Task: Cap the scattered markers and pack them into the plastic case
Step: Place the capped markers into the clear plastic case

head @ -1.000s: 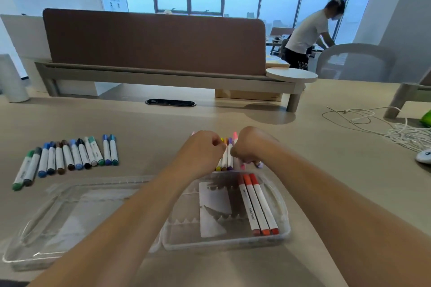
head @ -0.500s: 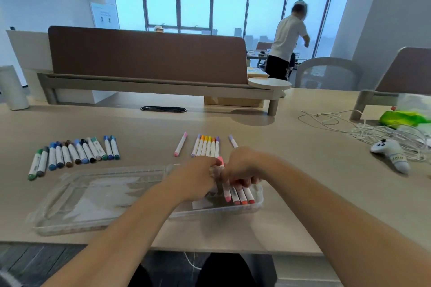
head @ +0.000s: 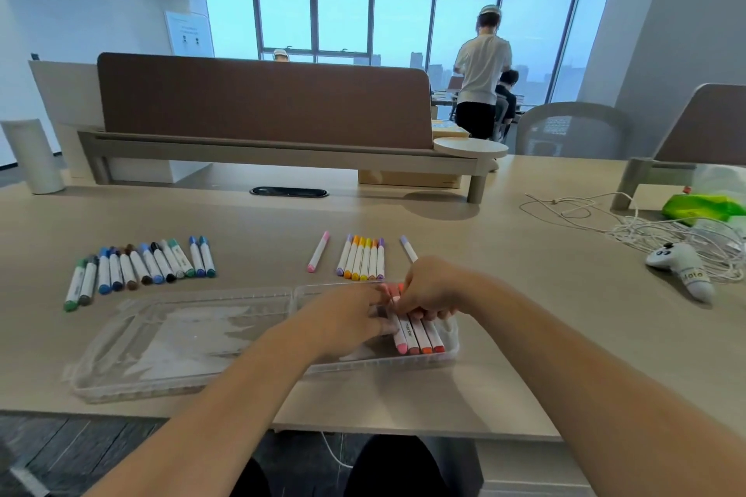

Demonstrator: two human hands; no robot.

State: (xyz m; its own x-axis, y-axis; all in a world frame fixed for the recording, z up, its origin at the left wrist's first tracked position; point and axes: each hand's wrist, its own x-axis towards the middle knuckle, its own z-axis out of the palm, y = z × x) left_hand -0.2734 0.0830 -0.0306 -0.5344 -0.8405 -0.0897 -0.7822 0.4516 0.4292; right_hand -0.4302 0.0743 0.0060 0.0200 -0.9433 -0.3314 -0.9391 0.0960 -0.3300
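The clear plastic case (head: pixel 181 339) lies open on the desk in front of me, lid to the left. In its right half lie several capped markers (head: pixel 420 337) with pink, red and orange ends. My right hand (head: pixel 430 288) curls over their far ends and holds the pink marker. My left hand (head: pixel 347 319) rests beside it in the tray, fingers touching the same marker. A row of blue, green and dark markers (head: pixel 141 266) lies at the left. A yellow, orange and purple row (head: pixel 363 258) sits behind the case, with a pink marker (head: pixel 318 252) and a lilac marker (head: pixel 407 248) lying apart.
A brown desk divider (head: pixel 262 97) stands behind. White cables (head: pixel 646 230), a white game controller (head: pixel 682 268) and a green bag (head: pixel 702 206) lie at the right. A white cylinder (head: pixel 34 155) stands at the far left. A person stands by the windows.
Both hands came back from the marker row behind the case and lowered a pink marker into the tray beside the red and orange ones. The camera tilted up.
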